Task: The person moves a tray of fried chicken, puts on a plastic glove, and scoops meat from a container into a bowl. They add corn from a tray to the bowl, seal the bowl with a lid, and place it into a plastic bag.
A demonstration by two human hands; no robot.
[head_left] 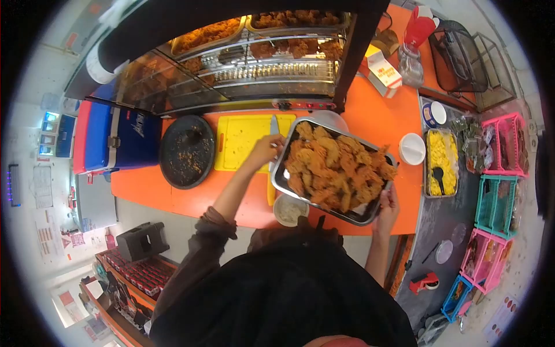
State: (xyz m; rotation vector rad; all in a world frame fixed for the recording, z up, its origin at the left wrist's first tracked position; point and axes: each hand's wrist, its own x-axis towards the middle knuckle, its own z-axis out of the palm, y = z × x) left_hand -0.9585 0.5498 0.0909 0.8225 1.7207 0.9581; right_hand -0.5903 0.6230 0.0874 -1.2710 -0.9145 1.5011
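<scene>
A metal tray (278, 180) heaped with fried chicken (338, 165) is tilted over the orange counter, close to the body. My left hand (266, 151) holds its left rim, fingers closed on the edge. At the lower right corner my right hand (388, 209) grips the rim, its fingers partly hidden by the tray. A yellow cutting board (238, 139) lies left of the tray, with a knife (274, 125) near its right edge. Partly under the tray's lower edge is a round bowl (290, 211) with pale contents.
A heated display case (266, 89) stands behind the counter (231, 199). To the left are a black round pan (188, 151) and a blue cooler (134, 136). On the right are a white tub (412, 149), a yellow-filled tray (442, 162) and coloured baskets (497, 205).
</scene>
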